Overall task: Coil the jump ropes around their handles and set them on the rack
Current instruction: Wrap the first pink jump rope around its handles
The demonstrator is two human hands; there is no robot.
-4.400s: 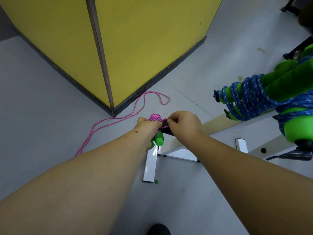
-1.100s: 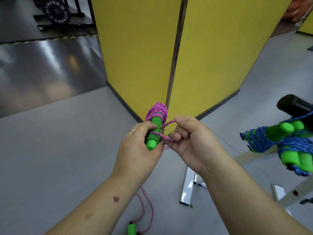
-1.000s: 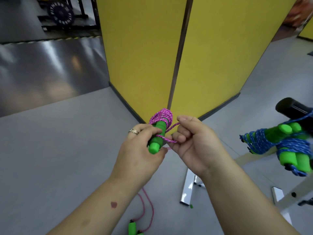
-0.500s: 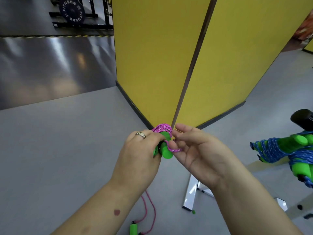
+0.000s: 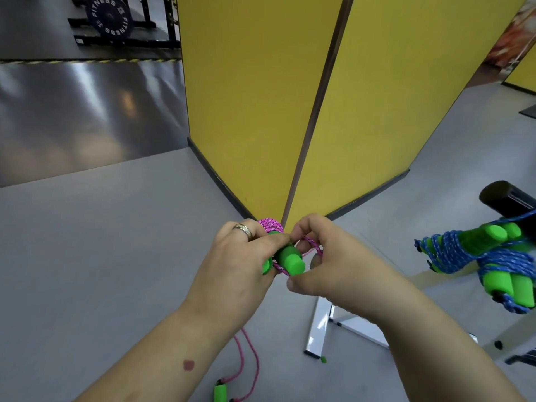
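My left hand (image 5: 237,268) grips the two green foam handles (image 5: 288,260) of a pink jump rope, whose coils (image 5: 271,224) show above my fingers. My right hand (image 5: 333,266) pinches a loop of the pink rope (image 5: 313,246) beside the handle ends. Two blue jump ropes (image 5: 452,252) coiled around green handles sit on the rack (image 5: 322,326) at the right. Another pink rope (image 5: 252,369) with a green handle (image 5: 221,393) lies on the floor below my left forearm.
A yellow partition (image 5: 290,97) stands directly ahead, its corner just beyond my hands. A black padded roller (image 5: 504,198) sticks out at the right edge. A weight plate (image 5: 109,14) on a dark rack is far back left. Grey floor (image 5: 101,242) spreads to the left.
Since 4.4 s ago the long pink rope has been wound onto the handles and raised from the floor. In the last second the handles tipped toward me and my right hand took a loop at their ends.
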